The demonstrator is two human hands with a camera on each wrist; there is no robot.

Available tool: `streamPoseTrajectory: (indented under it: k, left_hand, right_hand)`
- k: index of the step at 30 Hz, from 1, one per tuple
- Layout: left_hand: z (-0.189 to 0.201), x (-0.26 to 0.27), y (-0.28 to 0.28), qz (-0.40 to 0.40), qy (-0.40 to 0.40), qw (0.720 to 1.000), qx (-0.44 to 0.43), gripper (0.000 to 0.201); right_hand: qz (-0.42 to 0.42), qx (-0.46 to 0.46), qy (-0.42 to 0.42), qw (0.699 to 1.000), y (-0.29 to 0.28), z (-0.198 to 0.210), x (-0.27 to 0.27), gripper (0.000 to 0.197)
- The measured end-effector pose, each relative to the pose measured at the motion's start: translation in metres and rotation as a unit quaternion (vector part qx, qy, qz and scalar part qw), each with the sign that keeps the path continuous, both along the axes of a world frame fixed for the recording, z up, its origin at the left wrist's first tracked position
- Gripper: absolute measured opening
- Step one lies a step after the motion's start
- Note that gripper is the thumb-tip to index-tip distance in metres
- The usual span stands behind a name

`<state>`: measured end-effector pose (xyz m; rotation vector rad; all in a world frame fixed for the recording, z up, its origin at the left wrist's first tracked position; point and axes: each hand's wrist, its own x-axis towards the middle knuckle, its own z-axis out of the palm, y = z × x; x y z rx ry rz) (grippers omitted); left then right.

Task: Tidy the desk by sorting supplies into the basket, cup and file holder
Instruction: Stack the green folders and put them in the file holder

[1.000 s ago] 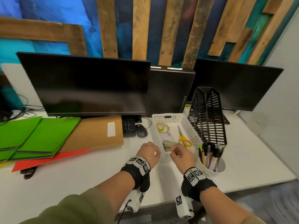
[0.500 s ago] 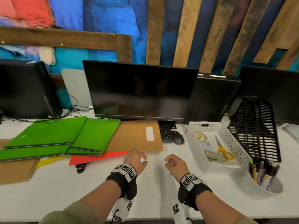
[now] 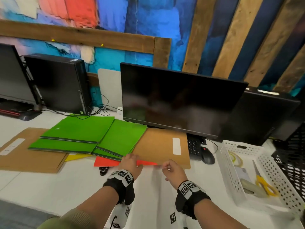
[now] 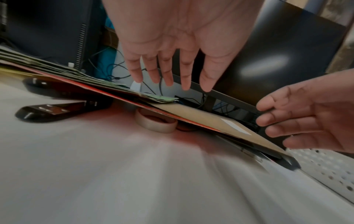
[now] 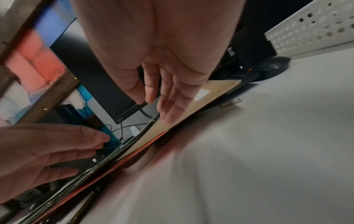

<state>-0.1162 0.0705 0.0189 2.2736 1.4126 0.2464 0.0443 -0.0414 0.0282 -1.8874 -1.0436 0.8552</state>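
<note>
A pile of folders lies left of centre on the white desk: green folders (image 3: 85,133), a red folder (image 3: 107,161) and a brown folder (image 3: 158,146) with a white label. My left hand (image 3: 130,162) hovers over the pile's near edge, fingers straight (image 4: 168,81). My right hand (image 3: 171,169) is open at the brown folder's (image 5: 191,112) near edge, and I cannot tell if it touches. A tape roll (image 4: 156,124) sits under the red folder (image 4: 107,94). The white basket (image 3: 231,171) and black file holder (image 3: 290,162) stand at the right. The cup is out of view.
The basket holds yellow scissors (image 3: 264,182), a stapler (image 3: 252,189) and a tape roll (image 3: 234,157). A black object (image 3: 103,170) lies by the red folder. A monitor (image 3: 181,100), keyboard (image 3: 194,146) and mouse (image 3: 207,157) stand behind. Another brown folder (image 3: 24,156) lies far left.
Both hands have left the basket, moved left to the folder pile and opened from curled. The view has swung left, so the cup has dropped out of sight.
</note>
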Motion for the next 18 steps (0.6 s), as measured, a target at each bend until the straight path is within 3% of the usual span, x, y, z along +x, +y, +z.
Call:
streamPoseTrajectory:
  k: [7,11,18]
  left_hand:
    - [0.000,-0.031,0.034,0.132,0.007,0.991,0.027,0.048]
    - [0.005,-0.067,0.051,0.216,0.011,0.976,0.012,0.049]
    - [0.010,-0.136,0.087,0.278,0.052,0.959,-0.029,0.054]
  right_hand:
    - [0.077,0.027,-0.065,0.995,0.056,-0.008,-0.010,0.017]
    - [0.132,0.028,-0.107,0.985,0.084,-0.011,-0.043,0.017]
    - [0.216,0.025,-0.183,0.959,0.146,0.001,-0.108,0.025]
